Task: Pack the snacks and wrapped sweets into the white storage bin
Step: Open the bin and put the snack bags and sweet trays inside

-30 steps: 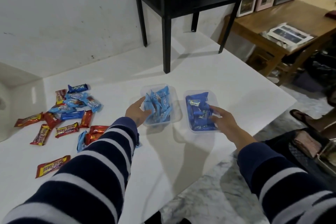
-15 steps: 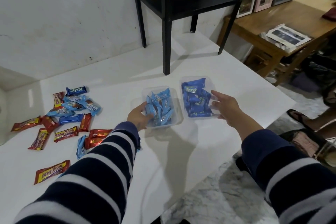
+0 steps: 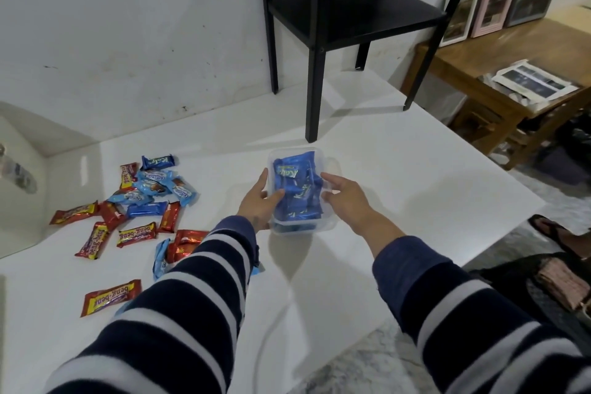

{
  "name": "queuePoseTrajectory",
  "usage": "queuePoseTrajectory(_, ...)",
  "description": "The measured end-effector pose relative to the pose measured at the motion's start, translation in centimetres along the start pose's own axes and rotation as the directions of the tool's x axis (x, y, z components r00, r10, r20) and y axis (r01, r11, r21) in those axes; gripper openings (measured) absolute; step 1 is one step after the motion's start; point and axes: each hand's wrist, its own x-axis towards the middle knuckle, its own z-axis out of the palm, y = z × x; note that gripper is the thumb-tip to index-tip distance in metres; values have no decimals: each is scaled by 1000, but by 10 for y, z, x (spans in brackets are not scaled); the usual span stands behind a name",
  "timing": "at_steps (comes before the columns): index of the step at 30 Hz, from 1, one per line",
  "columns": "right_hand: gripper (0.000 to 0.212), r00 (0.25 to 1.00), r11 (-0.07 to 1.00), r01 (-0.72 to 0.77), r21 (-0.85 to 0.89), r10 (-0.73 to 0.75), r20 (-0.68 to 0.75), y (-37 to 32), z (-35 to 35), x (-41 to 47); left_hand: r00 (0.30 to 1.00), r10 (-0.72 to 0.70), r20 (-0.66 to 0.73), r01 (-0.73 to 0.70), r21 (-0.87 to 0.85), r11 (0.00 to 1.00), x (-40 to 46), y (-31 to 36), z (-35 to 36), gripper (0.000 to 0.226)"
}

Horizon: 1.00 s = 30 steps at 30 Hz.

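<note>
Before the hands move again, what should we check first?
1. Left hand gripping the clear tub on its left wall: ok.
2. Right hand fingers on the tub's right rim: ok, though a full grip cannot be told.
3. Blue sweets inside the tub, none spilling out: ok.
4. Tub sitting squarely on the second tub beneath it: cannot tell, only its edge shows.
5. All snacks packed: not ok, the loose snacks lie on the white table beside the left arm.
6. White storage bin within reach: cannot tell, it is not clearly in view.
</note>
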Motion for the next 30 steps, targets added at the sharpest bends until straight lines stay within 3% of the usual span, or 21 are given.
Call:
queuePoseTrajectory(6,53,987,998,-58,16,55,148,-9,10,7,1000,-23,-1,23,-53,998,3,-1,-3,65)
queuePoseTrajectory(18,62,989,1000,-14,9,12,147,-29,11,-14,995,34,-98,-32,19,999,-32,13,-10,66)
queuePoseTrajectory(30,65,914,980,189,-55,-155,375,-95,79,-89,897,92,-432,-85,37,996,-144,-14,-92,64)
